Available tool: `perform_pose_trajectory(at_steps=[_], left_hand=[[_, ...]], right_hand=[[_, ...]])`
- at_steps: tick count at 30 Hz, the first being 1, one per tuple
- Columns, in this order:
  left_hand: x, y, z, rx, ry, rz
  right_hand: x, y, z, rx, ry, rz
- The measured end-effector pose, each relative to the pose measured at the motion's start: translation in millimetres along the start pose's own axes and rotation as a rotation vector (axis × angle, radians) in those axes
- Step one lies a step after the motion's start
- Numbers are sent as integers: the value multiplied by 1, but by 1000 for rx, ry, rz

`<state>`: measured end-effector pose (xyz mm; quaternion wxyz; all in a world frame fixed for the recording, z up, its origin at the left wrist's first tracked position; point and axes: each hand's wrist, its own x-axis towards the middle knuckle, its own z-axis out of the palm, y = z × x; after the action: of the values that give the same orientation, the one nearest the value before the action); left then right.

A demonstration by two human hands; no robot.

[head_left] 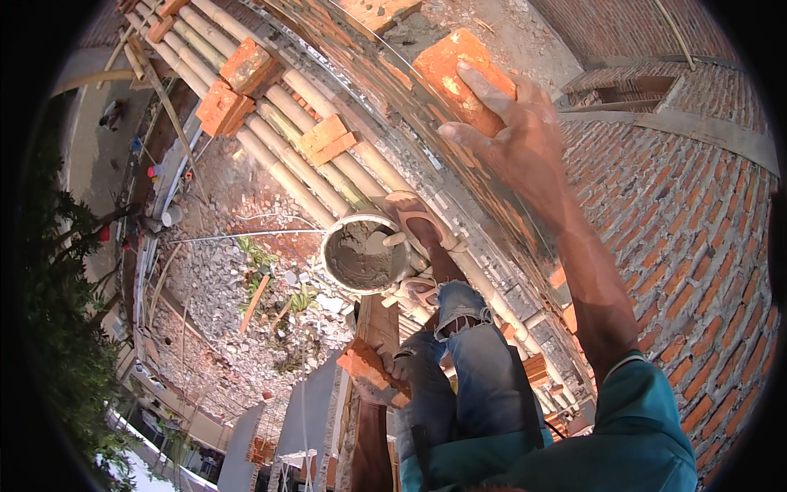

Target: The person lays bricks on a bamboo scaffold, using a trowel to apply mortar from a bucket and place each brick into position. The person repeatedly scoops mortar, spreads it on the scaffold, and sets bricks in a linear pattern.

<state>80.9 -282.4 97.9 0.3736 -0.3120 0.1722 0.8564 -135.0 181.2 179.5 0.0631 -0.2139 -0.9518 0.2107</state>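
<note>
My right hand [529, 148] reaches out over the brick wall [484, 189] and grips an orange brick [456, 67] at the wall's top, thumb on the near side and fingers over it. Whether the brick rests fully on the wall I cannot tell. Low in the view, beside my left knee, my left hand [390, 369] is closed round another brick [365, 367], partly hidden by the arm and jeans. Between the hands stands a round bucket [325, 261] of grey mortar [361, 258]. A trowel handle [395, 239] sticks out over its rim, close to my sandalled foot [422, 221].
I am on a scaffold of bamboo poles [295, 176] running along the wall. A stack of bricks [225, 107] and a smaller brick pair [326, 139] lie on the poles. Far below is rubble [221, 287]. At right rises another brick wall [689, 246].
</note>
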Motion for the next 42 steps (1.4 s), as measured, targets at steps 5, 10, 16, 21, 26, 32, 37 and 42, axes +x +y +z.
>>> perform_pose_trajectory(at_steps=[5,10,16,21,26,32,37,42], left_hand=[[-6,2,-10,65,29,-51],[5,-9,-2,-16,91,-32],[15,-17,15,-18,50,-43],[22,-21,33,-13,12,-35],[34,-22,57,0,-61,-10],[38,-20,78,19,-93,32],[15,-18,78,19,-136,74],[-45,-2,62,50,-37,27]], right_hand=[[15,-9,5,-103,-2,-29],[20,-8,12,-97,22,-35],[26,-10,21,-134,50,-53],[27,-9,21,-111,41,-32],[29,-3,17,-117,-30,-27],[-38,-2,-16,-155,136,-312],[-267,4,-65,341,-732,-84],[-438,33,-140,1077,-1263,718]])
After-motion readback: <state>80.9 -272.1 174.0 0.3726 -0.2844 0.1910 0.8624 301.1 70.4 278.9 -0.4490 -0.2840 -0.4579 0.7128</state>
